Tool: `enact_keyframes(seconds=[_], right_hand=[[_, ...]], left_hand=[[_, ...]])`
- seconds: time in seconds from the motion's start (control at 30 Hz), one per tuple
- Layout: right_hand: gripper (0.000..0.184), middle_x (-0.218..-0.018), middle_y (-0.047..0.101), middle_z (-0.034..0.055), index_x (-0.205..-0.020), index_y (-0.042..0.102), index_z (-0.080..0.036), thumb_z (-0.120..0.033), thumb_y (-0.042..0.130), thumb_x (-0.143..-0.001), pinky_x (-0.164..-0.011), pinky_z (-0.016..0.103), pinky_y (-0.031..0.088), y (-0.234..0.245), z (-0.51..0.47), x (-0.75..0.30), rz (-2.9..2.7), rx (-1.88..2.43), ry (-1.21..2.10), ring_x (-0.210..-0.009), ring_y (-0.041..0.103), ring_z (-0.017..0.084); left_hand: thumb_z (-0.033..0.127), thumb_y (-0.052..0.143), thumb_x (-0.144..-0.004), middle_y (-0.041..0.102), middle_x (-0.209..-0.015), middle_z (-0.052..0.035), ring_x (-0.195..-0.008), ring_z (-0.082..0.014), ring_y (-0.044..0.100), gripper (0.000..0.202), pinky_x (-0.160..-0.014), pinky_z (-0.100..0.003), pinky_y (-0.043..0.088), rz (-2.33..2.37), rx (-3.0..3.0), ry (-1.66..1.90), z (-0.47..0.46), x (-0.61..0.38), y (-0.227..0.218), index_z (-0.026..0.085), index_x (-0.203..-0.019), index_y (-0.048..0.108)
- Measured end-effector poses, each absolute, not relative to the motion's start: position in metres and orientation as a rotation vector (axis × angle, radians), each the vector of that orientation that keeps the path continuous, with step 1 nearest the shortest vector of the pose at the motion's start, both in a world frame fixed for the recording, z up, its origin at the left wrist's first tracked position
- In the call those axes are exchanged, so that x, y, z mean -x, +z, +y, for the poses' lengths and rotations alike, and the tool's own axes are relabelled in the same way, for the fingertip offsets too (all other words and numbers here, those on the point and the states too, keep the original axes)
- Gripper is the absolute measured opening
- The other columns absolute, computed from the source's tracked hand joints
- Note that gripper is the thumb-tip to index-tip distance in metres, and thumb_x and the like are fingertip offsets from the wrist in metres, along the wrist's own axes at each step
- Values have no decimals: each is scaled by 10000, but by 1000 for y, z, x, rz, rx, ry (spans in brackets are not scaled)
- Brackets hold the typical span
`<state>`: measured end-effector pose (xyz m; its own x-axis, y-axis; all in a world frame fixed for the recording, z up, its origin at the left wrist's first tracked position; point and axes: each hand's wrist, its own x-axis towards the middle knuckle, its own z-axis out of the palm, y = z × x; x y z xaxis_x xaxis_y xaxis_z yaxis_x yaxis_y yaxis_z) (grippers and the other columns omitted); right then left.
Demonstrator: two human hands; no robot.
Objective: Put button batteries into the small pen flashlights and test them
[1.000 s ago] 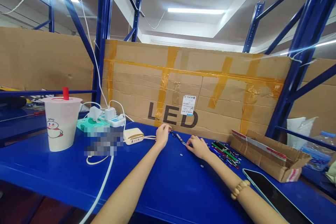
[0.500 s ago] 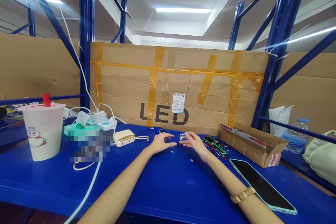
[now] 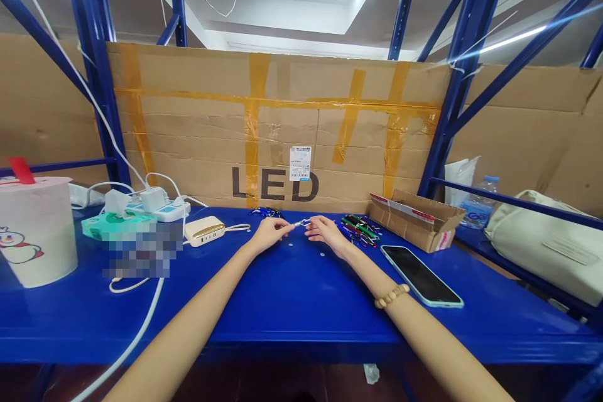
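My left hand (image 3: pixel 268 235) reaches in from the left, thumb and fingers pinched on one end of a small shiny silver metal piece (image 3: pixel 302 223). From the other side, my right hand (image 3: pixel 326 233) has its thumb and forefinger closed on the opposite end. The piece looks like a clip or ring, too small to name surely. Beside my right hand lies a pile of slender green, red, blue and black pieces (image 3: pixel 360 230). Behind my left hand is a cluster of small dark blue pieces (image 3: pixel 267 211).
On the blue tabletop (image 3: pixel 301 301) a cardboard tray (image 3: pixel 424 223) and a phone (image 3: pixel 421 276) lie to the right. A cream power bank (image 3: pixel 205 231), a tissue pack (image 3: pixel 115 225), a power strip (image 3: pixel 172 210) and a cup (image 3: pixel 38 232) stand left. Cardboard (image 3: pixel 198 138) walls the back.
My left hand has moved in from an open pose and closed on the silver piece, which only my right hand held before. The view has shifted right and down.
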<state>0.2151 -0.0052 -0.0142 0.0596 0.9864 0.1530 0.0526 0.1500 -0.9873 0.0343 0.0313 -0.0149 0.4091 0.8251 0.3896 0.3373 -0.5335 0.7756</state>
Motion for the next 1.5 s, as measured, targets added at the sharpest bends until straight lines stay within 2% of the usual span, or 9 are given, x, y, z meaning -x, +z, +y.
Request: enact_keyframes(seconds=[0.13,0.23,0.4,0.57,0.83,0.97,1.1,1.3,1.5], right_hand=[[198,-950,597,45,-876,567,-174,-143,561,-680,-771,306,483,-18,-3,-214,-1486,1277,636,-829,586,133],[297,-1040,596,67,-969,586,-168,-177,595,-672,-845,310,438,-18,-4,-211,-1654,1220,520,-932,560,153],[285,-739,639,41,-896,609,-141,-355,435,-826,-667,263,466,-17,-7,-205,-1823,1064,721,-670,588,125],[318,-592,595,8,-816,607,-134,-413,454,-808,-494,210,419,-19,-5,-207,-1884,1016,852,-482,525,89],[302,-689,650,18,-877,664,-160,-371,463,-801,-590,236,419,-16,-4,-210,-1894,1096,586,-594,543,120],[379,-594,614,7,-636,636,-155,-393,412,-829,-554,224,376,-13,-9,-209,-1927,1154,460,-536,490,104],[402,-499,548,-17,-664,602,-163,-475,402,-820,-471,210,354,-15,-11,-207,-1912,1130,711,-435,446,85],[420,-637,593,10,-731,588,-150,-557,484,-738,-514,208,415,-16,-9,-204,-1802,1011,955,-534,539,90],[395,-626,543,-20,-746,588,-161,-547,512,-718,-398,189,275,-13,-12,-202,-1720,1005,944,-433,371,45]], left_hand=[[417,591,-673,674,-684,-39,-642,-173,589,273,-620,-255,433,980,-2201,1075,30,-35,-15,176,-720,708],[351,614,-660,696,-822,-47,-771,-195,608,219,-722,-271,437,912,-2207,1100,31,-38,-16,192,-772,714],[324,611,-661,688,-911,-66,-861,-207,601,302,-786,-299,442,828,-2066,1072,31,-42,-18,167,-905,693],[349,637,-628,689,-848,-62,-768,-187,604,300,-724,-285,456,846,-2026,1067,28,-43,-17,150,-845,696],[393,656,-598,685,-796,-57,-666,-151,566,336,-645,-261,442,942,-1948,1197,26,-44,-16,151,-828,693],[392,638,-628,680,-772,-59,-614,-125,547,390,-627,-254,435,923,-1821,1197,22,-46,-14,137,-920,675],[383,649,-624,678,-767,-46,-625,-118,545,379,-650,-254,436,876,-1795,1167,19,-47,-14,154,-925,680],[434,635,-641,676,-766,-57,-559,-94,525,422,-563,-230,406,858,-1691,1100,20,-48,-15,139,-940,677],[410,632,-656,679,-742,-46,-596,-101,541,378,-565,-217,397,820,-1683,1112,17,-48,-11,151,-927,682]])
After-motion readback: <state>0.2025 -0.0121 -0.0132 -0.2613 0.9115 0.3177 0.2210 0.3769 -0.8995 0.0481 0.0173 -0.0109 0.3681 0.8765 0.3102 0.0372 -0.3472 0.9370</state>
